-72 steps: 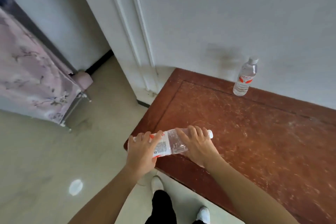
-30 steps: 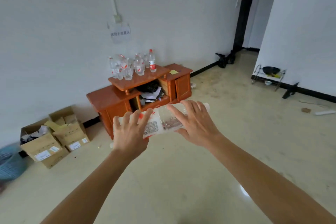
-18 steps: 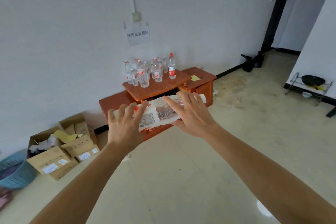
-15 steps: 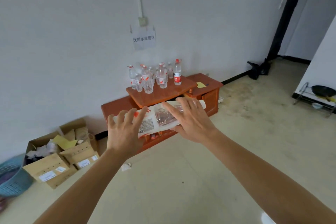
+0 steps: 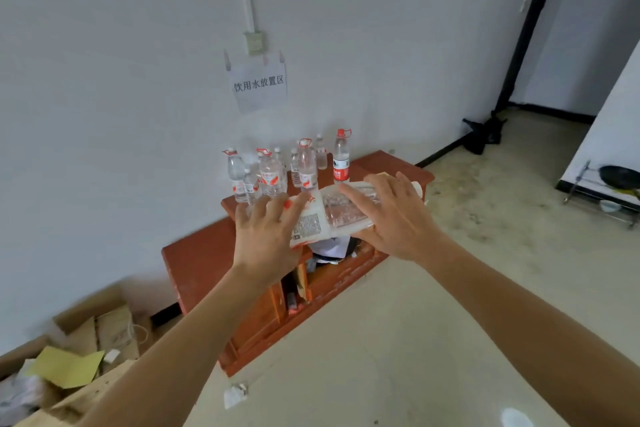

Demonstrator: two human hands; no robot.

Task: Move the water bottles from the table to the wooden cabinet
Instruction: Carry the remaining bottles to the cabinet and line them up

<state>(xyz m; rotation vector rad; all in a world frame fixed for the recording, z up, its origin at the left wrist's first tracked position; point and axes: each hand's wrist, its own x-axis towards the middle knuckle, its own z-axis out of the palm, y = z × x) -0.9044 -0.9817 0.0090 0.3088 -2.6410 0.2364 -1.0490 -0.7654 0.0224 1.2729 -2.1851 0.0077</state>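
One wide-angle camera rides on the person's head, looking forward and down along both forearms. Nearest it are the left hand (image 5: 266,239) and right hand (image 5: 398,222) gripping a water bottle (image 5: 329,220); just beyond stands the wooden cabinet (image 5: 197,263) against the white wall (image 5: 104,80) it faces.

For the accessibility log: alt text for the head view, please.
A left hand and a right hand hold a water bottle sideways in front of a low wooden cabinet whose raised top carries a cluster of upright bottles. A paper sign hangs on the white wall above; cardboard boxes sit on the floor at lower left.
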